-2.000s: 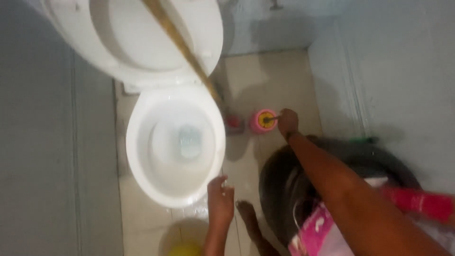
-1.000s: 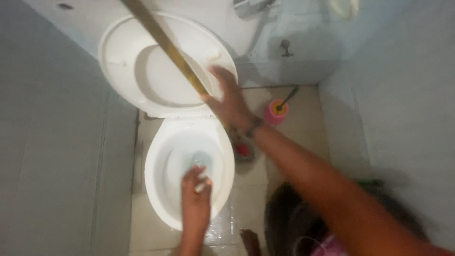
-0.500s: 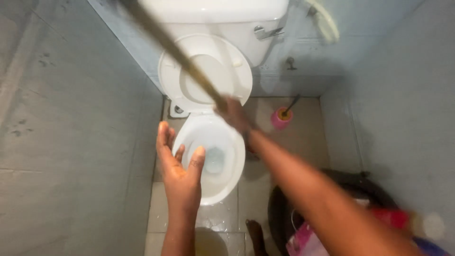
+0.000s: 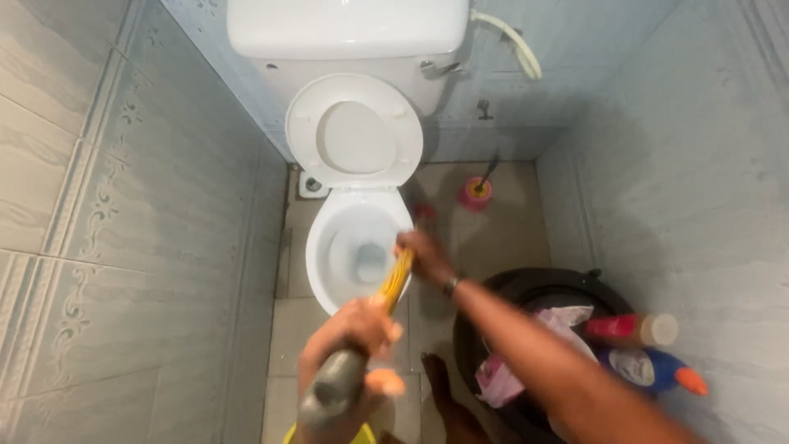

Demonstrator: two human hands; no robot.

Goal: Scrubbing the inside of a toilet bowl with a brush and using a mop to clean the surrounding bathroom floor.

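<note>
A white toilet [image 4: 358, 247] stands below me with its seat and lid [image 4: 355, 131] raised against the cistern. Both my hands hold a long stick with a yellow shaft [image 4: 397, 279] and a grey upper end. My left hand [image 4: 355, 327] grips it near me. My right hand [image 4: 425, 256] grips it lower down, at the bowl's right rim. What is on the stick's lower end is hidden behind my right hand.
A pink toilet-brush holder [image 4: 476, 194] stands on the floor right of the bowl. A black bucket [image 4: 534, 289] at lower right holds cloths, with a red bottle [image 4: 631, 329] and a blue bottle [image 4: 652, 368] beside it. Tiled walls close in left and right. My foot [image 4: 436, 380] is on the floor.
My right hand left the pink brush holder and took the stick leaning on the toilet. The stick swung down toward me, and my open left hand closed on its upper part.
</note>
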